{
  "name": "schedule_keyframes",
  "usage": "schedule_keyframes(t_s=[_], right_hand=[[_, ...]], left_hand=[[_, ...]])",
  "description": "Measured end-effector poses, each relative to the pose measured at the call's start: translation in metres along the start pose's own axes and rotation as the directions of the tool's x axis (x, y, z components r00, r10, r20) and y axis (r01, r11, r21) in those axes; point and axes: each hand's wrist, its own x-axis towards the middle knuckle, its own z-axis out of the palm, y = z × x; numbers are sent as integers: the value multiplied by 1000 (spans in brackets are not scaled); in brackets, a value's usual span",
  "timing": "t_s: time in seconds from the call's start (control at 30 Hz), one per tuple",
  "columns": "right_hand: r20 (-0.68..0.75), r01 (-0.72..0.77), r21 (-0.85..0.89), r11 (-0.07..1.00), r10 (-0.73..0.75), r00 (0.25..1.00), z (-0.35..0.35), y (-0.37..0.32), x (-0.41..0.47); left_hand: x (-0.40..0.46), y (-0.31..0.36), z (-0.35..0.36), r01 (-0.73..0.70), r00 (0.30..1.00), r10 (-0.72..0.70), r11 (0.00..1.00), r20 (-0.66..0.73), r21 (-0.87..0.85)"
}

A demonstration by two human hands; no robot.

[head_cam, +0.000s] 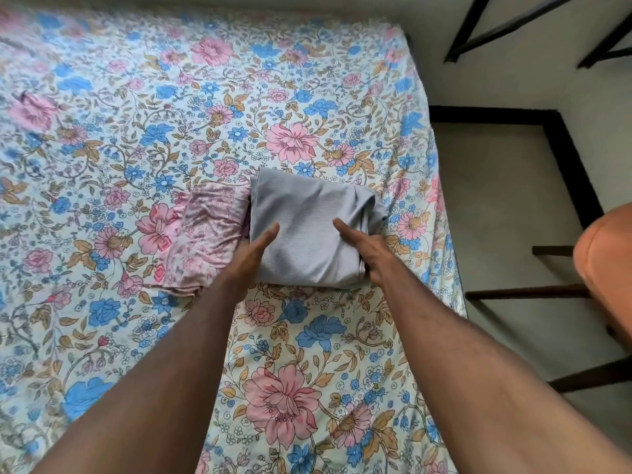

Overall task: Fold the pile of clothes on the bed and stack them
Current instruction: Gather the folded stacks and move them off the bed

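both hands on a folded grey garment

the bed (143,107) fills most of the view, spread with a floral sheet of pink and blue flowers on a pale ground. its right edge runs from about 1 o'clock down to 5 o'clock, and beyond it lies a pale floor (506,186) crossed by dark lines and dark furniture legs (526,291) at 3 to 4 o'clock. an orange rounded shape (605,254), blurred, sits at the right edge at 3 o'clock; what it is cannot be told.

near the middle of the frame, slightly toward 2 o'clock from centre, lies the grey garment (307,217), folded into a rough rectangle on the sheet. just beside it at its 9 o'clock, touching its left edge, lies a pink patterned garment (205,234), folded flat and somewhat creased.

two bare forearms reach up from 6 and 7 o'clock. the left hand (254,249) grips the grey garment at its lower left corner, thumb lying on top of the cloth and fingers tucked out of sight beneath its edge. the right hand (364,249) holds the lower right edge likewise, thumb stretched over the top and fingers curled under the side of the fold.
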Motion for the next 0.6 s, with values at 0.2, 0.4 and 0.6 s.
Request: schedule_keyframes(t_s=[0.2, 0.4, 0.6], right_hand=[[25, -35, -69, 997, 37, 999, -1, 3, 6], [170, -104, 119, 987, 83, 982, -2, 11, -10], [199, -146, 148, 978, 115, 973, -16, 72, -38]], left_hand=[[15, -7, 4, 0, 998, -3, 999, -60, -53], [18, -13, -15, 84, 993, -95, 986, -73, -144], [-25, -45, -10, 174, 985, -168, 973, 47, -155]])
